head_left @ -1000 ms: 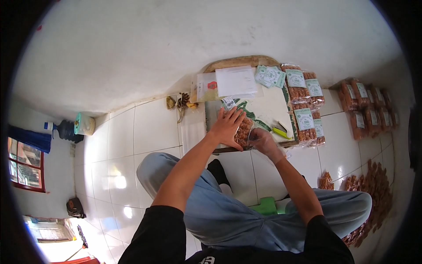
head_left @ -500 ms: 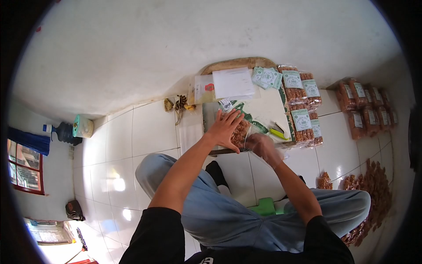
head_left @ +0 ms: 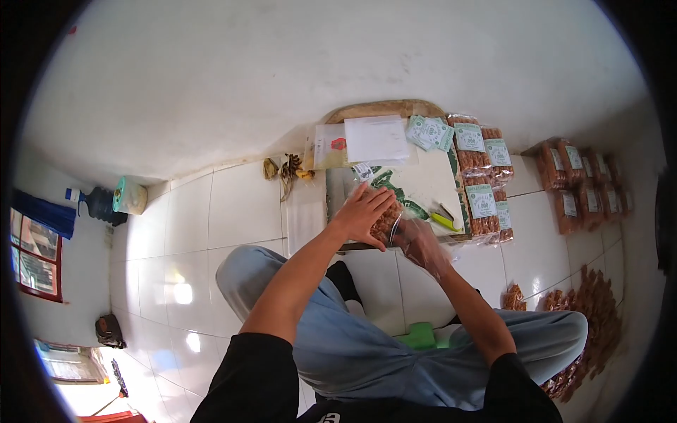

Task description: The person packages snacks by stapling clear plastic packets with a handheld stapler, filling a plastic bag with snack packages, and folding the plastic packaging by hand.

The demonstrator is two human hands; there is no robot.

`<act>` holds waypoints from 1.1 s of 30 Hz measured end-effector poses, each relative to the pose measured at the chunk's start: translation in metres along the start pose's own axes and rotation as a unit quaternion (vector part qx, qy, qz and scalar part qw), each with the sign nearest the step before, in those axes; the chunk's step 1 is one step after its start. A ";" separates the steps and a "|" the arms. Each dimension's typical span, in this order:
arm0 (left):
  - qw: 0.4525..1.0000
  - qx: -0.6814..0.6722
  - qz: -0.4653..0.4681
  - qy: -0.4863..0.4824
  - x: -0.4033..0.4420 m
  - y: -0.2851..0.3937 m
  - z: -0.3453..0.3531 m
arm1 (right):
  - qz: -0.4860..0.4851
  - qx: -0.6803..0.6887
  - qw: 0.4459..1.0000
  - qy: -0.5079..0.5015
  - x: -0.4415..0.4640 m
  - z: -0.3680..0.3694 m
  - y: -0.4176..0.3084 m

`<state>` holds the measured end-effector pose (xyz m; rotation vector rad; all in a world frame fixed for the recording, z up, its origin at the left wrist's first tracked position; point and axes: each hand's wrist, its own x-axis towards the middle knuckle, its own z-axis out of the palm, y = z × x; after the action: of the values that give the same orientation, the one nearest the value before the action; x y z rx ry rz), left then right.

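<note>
A clear plastic bag packed with brown snack pieces [head_left: 387,224] lies at the near edge of a low work board [head_left: 430,176]. Stretched across it, my left hand [head_left: 360,217] holds it down, fingers on top and thumb on the near side. My right hand [head_left: 421,244] is at the bag's right end, with loose clear film [head_left: 443,255] over its back and wrist. Its fingers look bent and bunched, their tips hidden against the snack. A yellow-green cutter [head_left: 446,222] rests on the board to the right. A printed label [head_left: 363,170] shows above my left fingers.
White sheets [head_left: 377,139] and green-printed labels [head_left: 430,132] lie at the board's far side. Labelled snack packs [head_left: 482,201] line its right edge, with further packs [head_left: 570,211] by the wall. Brown snack pieces [head_left: 599,317] are heaped on the tiled floor. A green object [head_left: 421,335] sits between my legs.
My right hand has shifted slightly down and bent its fingers closer to the bag. My left hand stays on the bag, its fingers drawn somewhat closer together. The view has shifted slightly.
</note>
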<state>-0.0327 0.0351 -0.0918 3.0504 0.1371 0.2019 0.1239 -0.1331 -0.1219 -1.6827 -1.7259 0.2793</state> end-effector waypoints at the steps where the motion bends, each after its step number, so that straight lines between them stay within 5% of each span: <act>1: 1.000 -0.016 0.006 0.010 0.001 0.000 0.000 | -0.016 -0.013 1.000 0.006 0.000 -0.001 -0.002; 8: 1.000 -0.004 -0.001 0.012 0.000 0.003 -0.004 | -0.042 -0.054 0.997 0.020 0.004 0.003 -0.004; 11: 0.996 -0.011 -0.051 0.072 -0.007 -0.005 0.005 | 0.096 0.131 0.987 0.014 0.004 0.003 -0.003; 13: 0.969 -0.002 -0.226 0.100 -0.015 -0.004 0.005 | 0.131 0.119 0.983 0.043 0.001 0.011 0.004; 17: 0.967 -0.036 -0.244 0.063 -0.032 -0.007 0.013 | 0.202 0.237 0.948 0.073 0.006 0.029 0.011; 19: 0.964 -0.078 -0.233 0.104 -0.035 -0.007 0.017 | 0.316 0.322 0.890 0.069 0.012 0.030 0.011; 22: 0.964 -0.079 -0.223 0.121 -0.036 -0.008 0.020 | 0.400 0.315 0.859 0.057 0.023 0.027 0.007; 26: 0.954 -0.155 -0.229 0.116 -0.037 -0.006 0.013 | 0.420 0.281 0.862 0.027 0.028 0.030 0.016; 32: 0.959 -0.119 -0.225 0.126 -0.036 -0.006 0.013 | 0.218 0.393 0.889 0.090 0.016 0.056 0.052; 33: 0.960 -0.110 -0.221 0.130 -0.036 -0.006 0.014 | 0.323 0.333 0.884 0.056 0.030 0.033 0.022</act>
<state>-0.0670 0.0370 -0.1104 2.6710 0.7478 0.5393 0.1238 -0.0921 -0.1492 -1.6232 -0.7742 0.9411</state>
